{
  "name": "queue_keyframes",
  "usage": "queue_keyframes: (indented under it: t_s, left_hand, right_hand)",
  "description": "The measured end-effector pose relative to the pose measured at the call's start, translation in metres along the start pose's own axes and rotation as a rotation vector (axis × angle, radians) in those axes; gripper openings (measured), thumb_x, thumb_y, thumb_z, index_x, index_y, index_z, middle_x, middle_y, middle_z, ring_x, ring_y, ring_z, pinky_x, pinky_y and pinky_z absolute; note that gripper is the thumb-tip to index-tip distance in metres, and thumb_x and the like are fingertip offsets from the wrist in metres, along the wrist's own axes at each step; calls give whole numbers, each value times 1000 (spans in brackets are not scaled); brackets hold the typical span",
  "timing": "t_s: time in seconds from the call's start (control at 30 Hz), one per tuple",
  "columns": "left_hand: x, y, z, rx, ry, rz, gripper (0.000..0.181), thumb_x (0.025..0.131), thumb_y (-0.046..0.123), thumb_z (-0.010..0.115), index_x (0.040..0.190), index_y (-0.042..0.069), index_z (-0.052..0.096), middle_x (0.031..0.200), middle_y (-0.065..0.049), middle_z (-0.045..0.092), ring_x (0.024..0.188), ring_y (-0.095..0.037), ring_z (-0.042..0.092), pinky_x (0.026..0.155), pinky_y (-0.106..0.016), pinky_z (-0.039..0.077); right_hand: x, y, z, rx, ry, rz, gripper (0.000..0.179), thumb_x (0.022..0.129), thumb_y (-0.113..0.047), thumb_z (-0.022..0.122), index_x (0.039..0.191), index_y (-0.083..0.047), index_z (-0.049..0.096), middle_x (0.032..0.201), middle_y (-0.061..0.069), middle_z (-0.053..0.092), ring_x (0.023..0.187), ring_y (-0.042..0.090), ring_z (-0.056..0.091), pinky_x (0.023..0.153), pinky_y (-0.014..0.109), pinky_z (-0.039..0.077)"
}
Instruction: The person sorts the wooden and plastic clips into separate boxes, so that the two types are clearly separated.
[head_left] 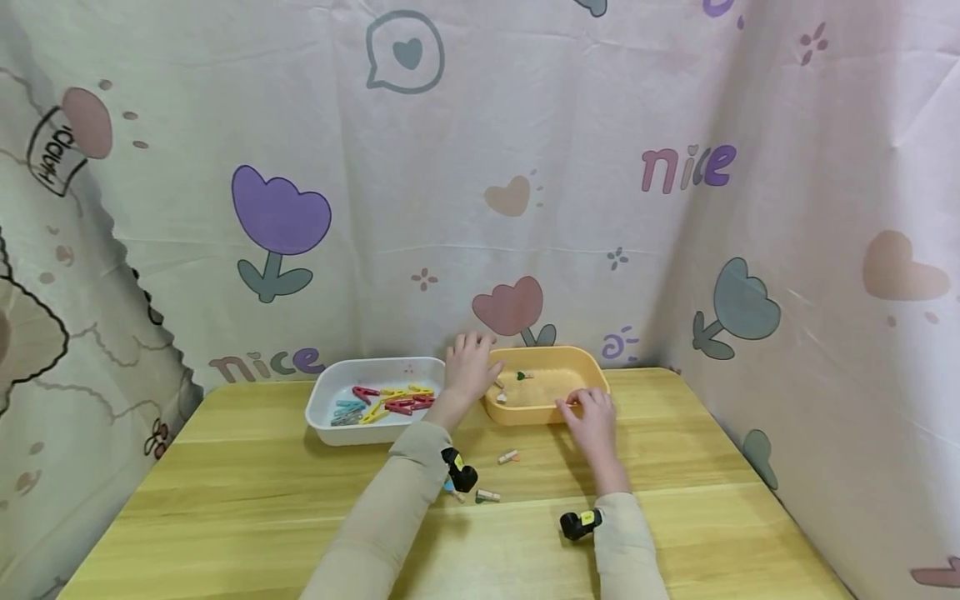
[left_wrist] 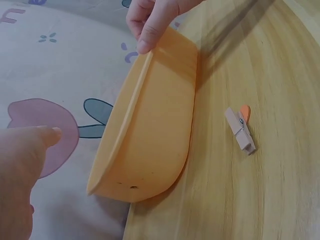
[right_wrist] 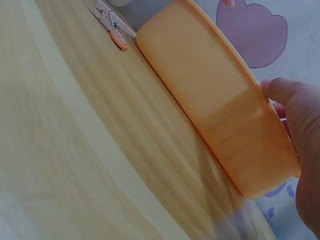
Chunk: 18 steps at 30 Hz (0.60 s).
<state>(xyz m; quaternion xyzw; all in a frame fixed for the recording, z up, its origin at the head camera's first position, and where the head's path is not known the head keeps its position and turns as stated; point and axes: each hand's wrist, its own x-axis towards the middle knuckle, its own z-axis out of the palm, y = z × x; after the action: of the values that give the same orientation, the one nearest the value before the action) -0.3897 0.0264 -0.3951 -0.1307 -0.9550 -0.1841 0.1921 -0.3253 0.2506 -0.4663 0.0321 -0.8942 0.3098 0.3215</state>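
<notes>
A yellow plastic basin [head_left: 528, 414] stands at the back of the table with a few small wooden clothespins [head_left: 526, 376] inside. Its near rim is pinched by my right hand [head_left: 592, 417], thumb outside and fingers reaching over the edge. In the right wrist view the thumb [right_wrist: 275, 89] lies at that rim. My left hand [head_left: 468, 367] is raised between the yellow basin and a white basin [head_left: 360, 435], fingers extended. The left wrist view shows its thumb [left_wrist: 42, 135] apart from the yellow basin, with nothing seen in the grasp.
Red, yellow, blue and grey clothespins [head_left: 397, 404] lie in the white basin. On the wooden table, in front of the yellow basin, are a wooden clothespin with an orange piece [head_left: 508, 457] and another with a green piece [head_left: 487, 496]. A printed curtain [head_left: 450, 167] hangs behind.
</notes>
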Motion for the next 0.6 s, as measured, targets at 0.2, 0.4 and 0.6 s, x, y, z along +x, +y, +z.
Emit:
queue_keyframes:
  t_s: [0.2,0.4,0.6]
  left_hand:
    - [-7,-3,-11,2,46,34,42,90,44,66,124,21,58,127,-4,55,120,-26,46,98,-46,41]
    - [-20,-3,-23,23,47,103,42,90,43,66,123,19,60,124,-5,57,118,-26,48,97,-46,42]
    - [-39,-8,-25,17,68,222,42,89,43,68,122,18,61,117,-4,59,111,-25,51,94,-43,44]
  right_hand:
    - [3,0,-1,5,-16,7,24,84,-26,75,81,-7,61,91,14,58,92,34,50,90,48,35]
    - [3,0,-3,9,4,-13,23,83,-24,76,80,-6,61,90,14,58,91,34,50,89,48,34]
    - [-2,1,-2,11,13,-22,23,82,-23,77,79,-6,62,88,14,58,89,33,50,87,47,35]
